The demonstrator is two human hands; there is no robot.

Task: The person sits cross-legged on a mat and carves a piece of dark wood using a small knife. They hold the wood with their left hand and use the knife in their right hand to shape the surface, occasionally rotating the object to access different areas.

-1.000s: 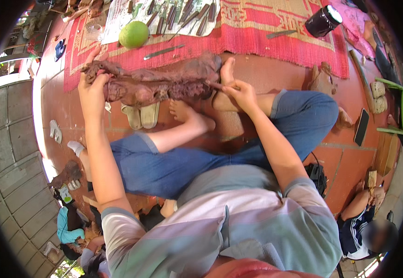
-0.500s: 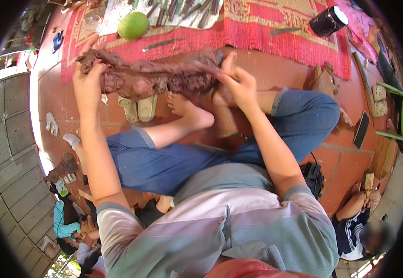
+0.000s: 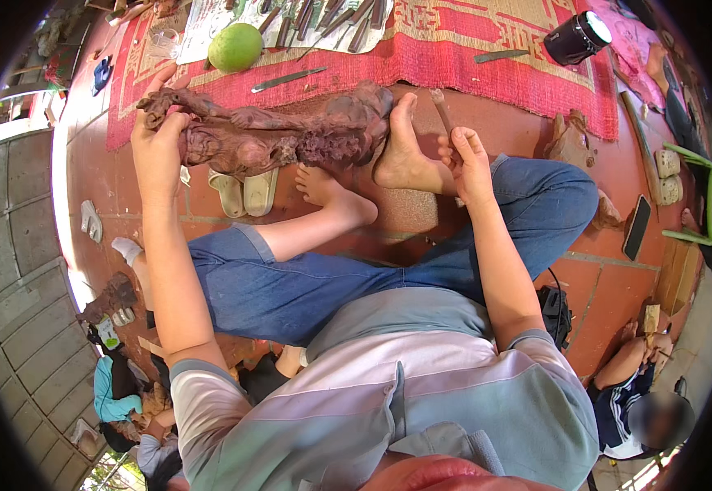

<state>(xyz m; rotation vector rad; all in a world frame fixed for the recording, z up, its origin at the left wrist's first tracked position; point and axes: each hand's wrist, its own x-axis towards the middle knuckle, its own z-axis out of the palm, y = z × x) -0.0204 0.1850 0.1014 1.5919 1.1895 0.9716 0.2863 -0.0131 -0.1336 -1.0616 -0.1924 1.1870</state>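
Note:
A dark reddish-brown wood carving (image 3: 249, 143) with figure-like relief lies across the space in front of my crossed legs. My left hand (image 3: 158, 143) is closed round its left end, the thumb on the near side. The carving's right end is by my bare foot (image 3: 405, 155). To the right of that foot, my right hand (image 3: 472, 166) grips a slim brown-handled tool (image 3: 444, 114). Its paler, wider tip points away from me, clear of the carving. Whether that tip is bristle or blade I cannot make out.
Ahead lies a red patterned mat (image 3: 454, 74) bearing a green round fruit (image 3: 235, 47), a thin blade tool (image 3: 289, 79), several dark-handled tools (image 3: 356, 24) and a black jar-like container (image 3: 577, 38). A phone (image 3: 637, 228) and a wood piece (image 3: 570, 137) lie right. Other people sit behind me.
My right hand has drawn back to the right, taking the slim tool off the carving's right end. The tool now points up and away. My left hand and the carving have barely moved.

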